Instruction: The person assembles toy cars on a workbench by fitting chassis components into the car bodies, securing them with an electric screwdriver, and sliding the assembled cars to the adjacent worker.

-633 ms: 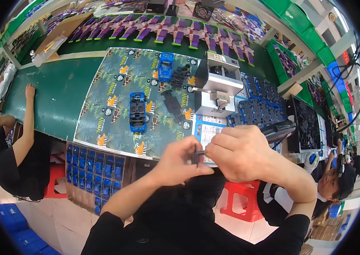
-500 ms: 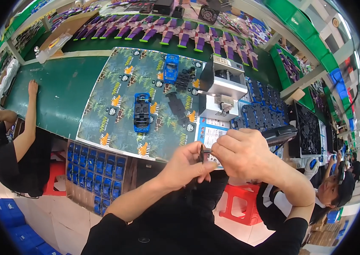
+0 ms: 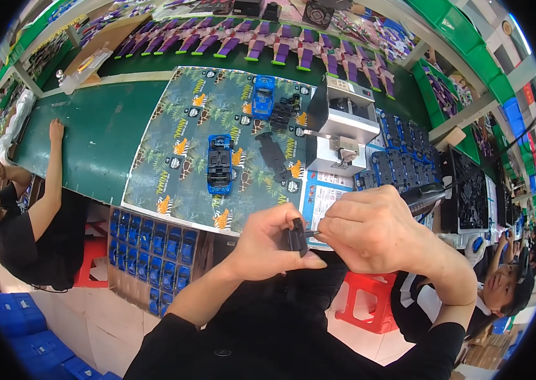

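Note:
My left hand [image 3: 261, 250] is closed on a small flat black plastic part [image 3: 296, 238], gripping it between thumb and fingers. My right hand [image 3: 369, 231] pinches a thin grey metal pin [image 3: 310, 234], whose end meets the right side of the black part; whether it sits in a hole cannot be seen. Beyond my hands on the patterned sheet [image 3: 179, 183] lie an upturned blue toy car body [image 3: 220, 166], a second blue toy car [image 3: 262, 97], a long black chassis plate [image 3: 273, 157] and black chassis parts with wheels [image 3: 284, 114].
A grey metal bench machine [image 3: 342, 154] stands just beyond my right hand. Rows of blue and black car parts [image 3: 401, 168] lie to its right, by a tray of black pieces [image 3: 467, 196]. Below the table edge stands a box of blue cars [image 3: 154, 250]. People sit on both sides.
The black part has turned in my left hand, so its broad face shows more. Both hands stay close together around it. The whole view has shifted slightly.

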